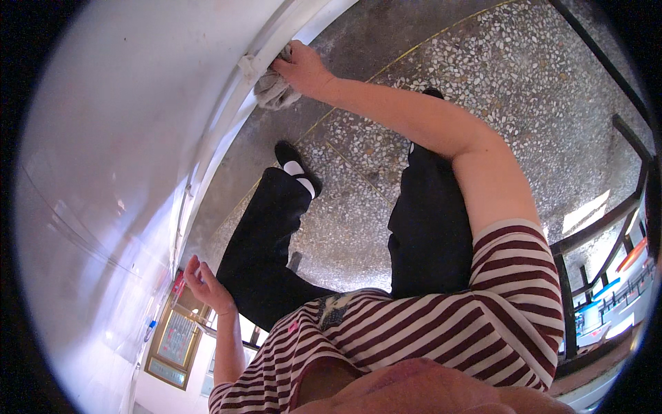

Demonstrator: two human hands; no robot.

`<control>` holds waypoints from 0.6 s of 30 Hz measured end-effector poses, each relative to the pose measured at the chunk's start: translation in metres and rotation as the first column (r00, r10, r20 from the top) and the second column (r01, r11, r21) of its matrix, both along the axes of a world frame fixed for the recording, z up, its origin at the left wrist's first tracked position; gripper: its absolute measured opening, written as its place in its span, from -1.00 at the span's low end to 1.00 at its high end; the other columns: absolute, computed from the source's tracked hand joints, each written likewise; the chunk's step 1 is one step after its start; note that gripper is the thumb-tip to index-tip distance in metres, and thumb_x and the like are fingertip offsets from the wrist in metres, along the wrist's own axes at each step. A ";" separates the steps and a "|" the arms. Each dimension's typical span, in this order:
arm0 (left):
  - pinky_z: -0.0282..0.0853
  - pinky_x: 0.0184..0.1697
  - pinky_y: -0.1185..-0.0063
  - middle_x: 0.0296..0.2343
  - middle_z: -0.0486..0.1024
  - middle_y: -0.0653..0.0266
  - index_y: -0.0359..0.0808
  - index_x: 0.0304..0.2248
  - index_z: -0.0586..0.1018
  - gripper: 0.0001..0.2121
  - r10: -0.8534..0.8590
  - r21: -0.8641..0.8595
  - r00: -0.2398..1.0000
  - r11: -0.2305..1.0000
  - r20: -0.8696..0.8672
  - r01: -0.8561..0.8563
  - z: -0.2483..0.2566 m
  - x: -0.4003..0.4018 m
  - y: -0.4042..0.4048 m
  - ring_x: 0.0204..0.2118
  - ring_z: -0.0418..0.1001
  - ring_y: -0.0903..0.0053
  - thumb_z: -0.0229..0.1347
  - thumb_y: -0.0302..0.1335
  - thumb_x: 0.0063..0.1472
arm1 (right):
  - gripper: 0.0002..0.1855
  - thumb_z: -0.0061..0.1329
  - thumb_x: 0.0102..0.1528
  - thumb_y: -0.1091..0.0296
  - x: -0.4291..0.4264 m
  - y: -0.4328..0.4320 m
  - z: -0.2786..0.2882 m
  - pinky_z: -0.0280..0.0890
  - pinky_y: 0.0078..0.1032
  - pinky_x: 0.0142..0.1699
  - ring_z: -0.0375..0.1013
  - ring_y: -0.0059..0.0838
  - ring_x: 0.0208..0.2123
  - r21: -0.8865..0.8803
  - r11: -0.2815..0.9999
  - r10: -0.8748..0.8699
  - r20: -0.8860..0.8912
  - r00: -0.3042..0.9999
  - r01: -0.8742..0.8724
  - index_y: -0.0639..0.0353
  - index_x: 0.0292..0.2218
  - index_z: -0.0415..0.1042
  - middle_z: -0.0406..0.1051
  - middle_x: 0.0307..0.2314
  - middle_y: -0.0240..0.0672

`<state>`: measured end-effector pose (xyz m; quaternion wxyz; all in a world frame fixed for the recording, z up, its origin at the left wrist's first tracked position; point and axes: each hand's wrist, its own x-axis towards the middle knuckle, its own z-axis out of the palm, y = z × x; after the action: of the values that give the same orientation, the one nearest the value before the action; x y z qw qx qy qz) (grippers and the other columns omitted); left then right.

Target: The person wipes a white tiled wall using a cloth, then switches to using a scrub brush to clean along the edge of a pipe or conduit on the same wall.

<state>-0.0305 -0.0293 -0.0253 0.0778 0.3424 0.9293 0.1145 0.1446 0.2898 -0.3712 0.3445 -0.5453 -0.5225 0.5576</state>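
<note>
My right hand (pixel 305 70) grips a crumpled grey cloth (pixel 276 90) at the rim of a large white smooth surface (pixel 114 103) that fills the left of the view. Part of the cloth hangs below my fingers, against the rim; a pale lump of material (pixel 248 67) sits on the rim beside it. My left hand (pixel 207 287) is at the lower left, near the same white surface, with fingers parted and slightly bent. Nothing shows in it. Whether its fingertips touch the surface I cannot tell.
Below is a speckled terrazzo floor (pixel 351 217) with thin yellow lines, where my legs and black shoes (pixel 297 168) stand. Dark metal frames (pixel 595 227) stand at the right, with blue and red items beyond. A framed door or window (pixel 173 341) is at the lower left.
</note>
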 end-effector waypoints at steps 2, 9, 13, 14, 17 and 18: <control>0.27 -0.06 0.55 -0.15 0.44 0.19 -0.40 -0.10 0.45 -0.75 0.045 -0.031 0.999 0.999 -0.004 -0.045 0.001 0.003 -0.003 -0.14 0.38 0.49 0.01 -0.48 0.27 | -0.66 0.02 -0.01 0.24 0.009 0.004 0.017 0.38 -0.19 -0.10 0.48 0.06 -0.26 -0.102 0.995 -0.019 -0.020 1.000 0.017 0.33 -0.26 0.43 0.47 -0.37 0.08; 0.27 -0.06 0.54 -0.14 0.43 0.20 -0.40 -0.10 0.44 -0.75 0.010 -0.033 1.000 0.999 -0.006 -0.010 -0.004 -0.001 0.002 -0.14 0.37 0.51 0.00 -0.46 0.29 | -0.69 -0.03 0.00 0.51 0.065 0.062 -0.070 0.33 -0.26 -0.39 0.43 -0.17 -0.45 -0.109 0.969 -0.217 0.044 0.975 0.220 0.35 -0.18 0.28 0.38 -0.49 -0.09; 0.26 -0.03 0.54 -0.13 0.42 0.18 -0.40 -0.09 0.43 -0.75 0.116 -0.049 0.993 0.992 0.012 -0.115 0.002 0.000 -0.022 -0.12 0.36 0.50 -0.01 -0.46 0.29 | -0.69 -0.09 0.09 0.53 0.051 0.041 0.076 0.32 -0.37 -0.41 0.40 -0.39 -0.45 -0.229 0.960 -0.244 -0.393 0.887 0.162 0.36 -0.12 0.20 0.32 -0.52 -0.20; 0.25 -0.02 0.54 -0.13 0.42 0.18 -0.40 -0.08 0.42 -0.75 0.144 -0.068 0.989 0.988 0.023 -0.142 0.006 -0.004 -0.024 -0.11 0.36 0.50 -0.02 -0.46 0.30 | -0.71 -0.12 0.12 0.53 0.059 0.042 0.094 0.31 -0.41 -0.41 0.38 -0.46 -0.45 -0.273 0.955 -0.227 -0.432 0.873 0.114 0.36 -0.12 0.19 0.30 -0.52 -0.24; 0.25 -0.02 0.54 -0.14 0.42 0.19 -0.40 -0.08 0.42 -0.75 0.066 -0.012 0.997 0.998 0.040 -0.065 0.000 -0.006 -0.016 -0.12 0.36 0.49 -0.02 -0.46 0.29 | -0.85 -0.29 0.19 0.55 0.067 0.088 -0.023 0.30 -0.46 -0.53 0.35 -0.45 -0.60 -0.064 0.783 -0.602 -0.333 0.726 0.619 0.35 -0.17 0.16 0.29 -0.53 -0.27; 0.26 -0.03 0.54 -0.15 0.43 0.20 -0.39 -0.09 0.42 -0.76 0.140 0.018 0.989 0.990 0.055 -0.142 0.004 -0.003 -0.030 -0.13 0.36 0.50 -0.02 -0.47 0.29 | -0.89 -0.32 0.20 0.54 0.074 0.102 0.003 0.29 -0.43 -0.56 0.33 -0.41 -0.66 -0.372 0.781 -0.623 -0.416 0.662 0.501 0.32 -0.21 0.16 0.29 -0.54 -0.25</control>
<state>-0.0337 -0.0590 -0.0210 0.0907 0.2734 0.9475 0.1389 0.2184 0.3919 -0.3683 0.5634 -0.5450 -0.1473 0.6032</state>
